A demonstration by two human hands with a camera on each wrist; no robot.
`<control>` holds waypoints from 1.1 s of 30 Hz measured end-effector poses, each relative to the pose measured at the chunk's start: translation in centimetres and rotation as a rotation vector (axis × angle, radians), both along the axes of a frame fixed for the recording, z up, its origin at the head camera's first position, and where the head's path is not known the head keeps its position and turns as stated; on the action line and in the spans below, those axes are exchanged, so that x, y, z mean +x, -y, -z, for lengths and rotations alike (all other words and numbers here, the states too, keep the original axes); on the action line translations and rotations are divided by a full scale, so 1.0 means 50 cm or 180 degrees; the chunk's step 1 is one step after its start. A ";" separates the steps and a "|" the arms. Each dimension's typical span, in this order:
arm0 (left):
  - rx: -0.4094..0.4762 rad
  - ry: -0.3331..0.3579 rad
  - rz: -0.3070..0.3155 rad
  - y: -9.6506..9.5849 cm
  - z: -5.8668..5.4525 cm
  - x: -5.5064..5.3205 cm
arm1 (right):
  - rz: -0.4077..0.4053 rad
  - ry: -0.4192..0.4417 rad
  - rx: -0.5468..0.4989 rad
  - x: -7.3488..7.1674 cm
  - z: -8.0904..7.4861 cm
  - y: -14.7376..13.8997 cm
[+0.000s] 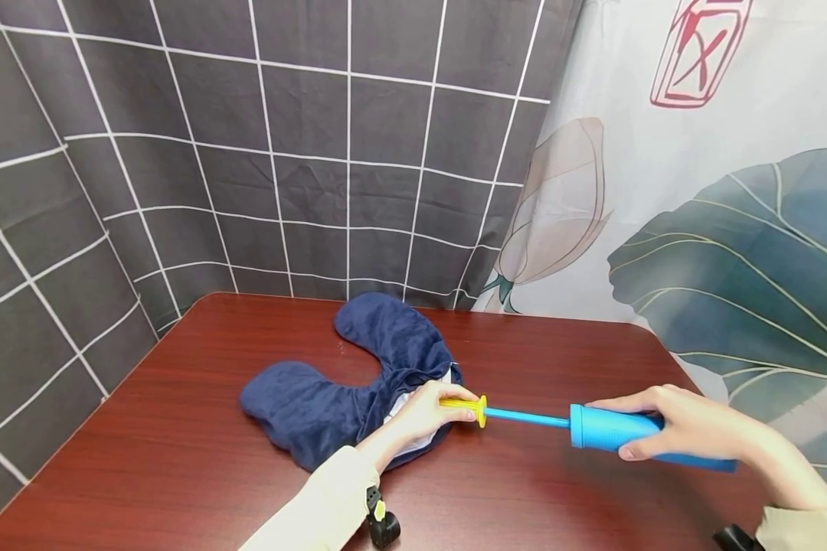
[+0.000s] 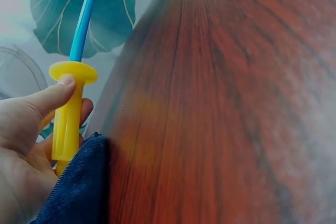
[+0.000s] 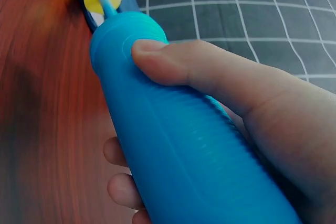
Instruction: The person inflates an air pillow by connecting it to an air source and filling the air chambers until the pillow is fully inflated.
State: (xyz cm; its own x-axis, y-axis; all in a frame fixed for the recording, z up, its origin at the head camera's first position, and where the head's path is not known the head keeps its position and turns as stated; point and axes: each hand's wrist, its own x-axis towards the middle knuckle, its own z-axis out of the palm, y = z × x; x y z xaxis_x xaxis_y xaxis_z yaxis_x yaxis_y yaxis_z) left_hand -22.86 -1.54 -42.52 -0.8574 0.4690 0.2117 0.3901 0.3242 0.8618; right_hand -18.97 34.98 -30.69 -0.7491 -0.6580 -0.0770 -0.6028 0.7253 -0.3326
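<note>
A blue hand pump (image 1: 613, 428) with a thin blue rod (image 1: 527, 417) extends across the table, its rod ending in a yellow flanged end piece (image 1: 460, 405). My left hand (image 1: 423, 413) holds that yellow piece, the thumb against its flange in the left wrist view. Around the thick blue barrel (image 3: 173, 129) my right hand (image 1: 696, 428) is wrapped, thumb on top near the rod end. Under and behind the left hand lies a navy U-shaped neck pillow (image 1: 303, 405), with a zip edge (image 2: 73, 174) and white lining showing. Whether the yellow tip enters the pillow is hidden.
The reddish-brown wooden table (image 1: 179, 459) carries the pillow. A dark grey curtain with white grid lines (image 1: 303, 184) hangs behind and to the left. At the right hangs a pale cloth with a leaf print (image 1: 751, 268).
</note>
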 end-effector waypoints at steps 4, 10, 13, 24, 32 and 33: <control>0.0005 0.0022 -0.0027 0.002 0.002 0.001 | -0.0056 0.0007 0.0007 -0.008 0.001 0.034; 0.0055 -0.0018 0.0019 0.006 0.001 -0.001 | -0.0048 0.0107 0.0072 -0.027 0.006 0.087; 0.0061 -0.0021 0.0024 0.007 0.001 -0.002 | -0.0032 0.0133 0.0129 -0.037 0.009 0.116; 0.0061 0.0004 -0.0025 0.004 0.006 -0.004 | -0.0058 0.0096 0.0281 -0.064 0.030 0.206; 0.0157 0.0099 -0.0002 0.002 0.005 -0.009 | -0.0001 -0.0163 0.0452 -0.065 0.018 0.237; 0.0162 0.0105 0.0002 0.002 0.006 -0.010 | 0.0018 -0.0183 0.0476 -0.063 0.015 0.237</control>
